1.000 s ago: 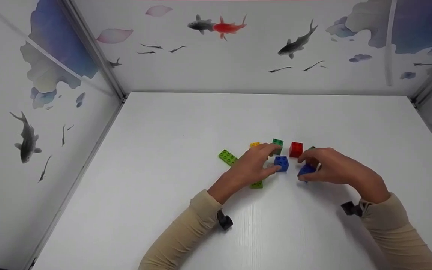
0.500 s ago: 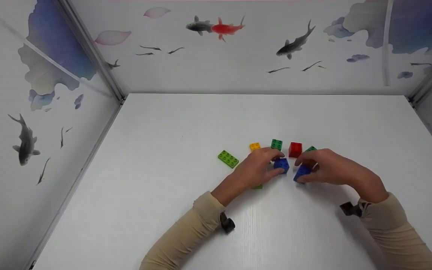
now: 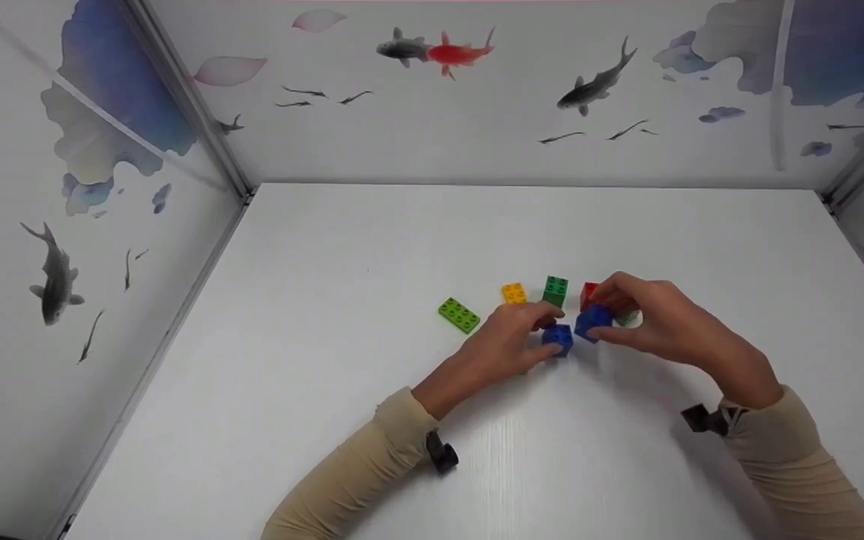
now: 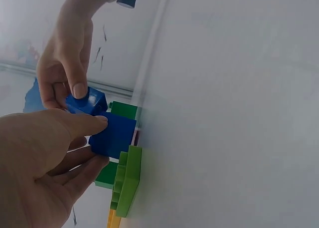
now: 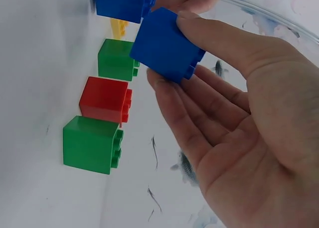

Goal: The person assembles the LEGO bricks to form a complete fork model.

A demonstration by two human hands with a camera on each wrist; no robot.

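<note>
Between thumb and fingers, my left hand (image 3: 503, 337) pinches a blue toy building brick (image 3: 557, 340), low at the table. My right hand (image 3: 661, 315) grips a second blue brick (image 3: 594, 322), tilted and raised off the table. This brick's studs (image 5: 191, 71) face toward the right palm in the right wrist view. The two blue bricks are close together; in the left wrist view the right-hand brick (image 4: 87, 102) overlaps the left-hand one (image 4: 114, 135), so I cannot tell whether they touch.
Behind the hands stand a yellow brick (image 3: 514, 293), a green brick (image 3: 555, 291), a partly hidden red brick (image 3: 589, 292) and another green brick (image 5: 87, 143). A light green brick (image 3: 459, 315) lies left; another light green brick (image 4: 129, 180) is near the left hand. Walls border the white table (image 3: 327, 255).
My right hand has lifted its blue brick and moved it up and left in the head view. My left hand has closed on the other blue brick and drawn it slightly nearer.
</note>
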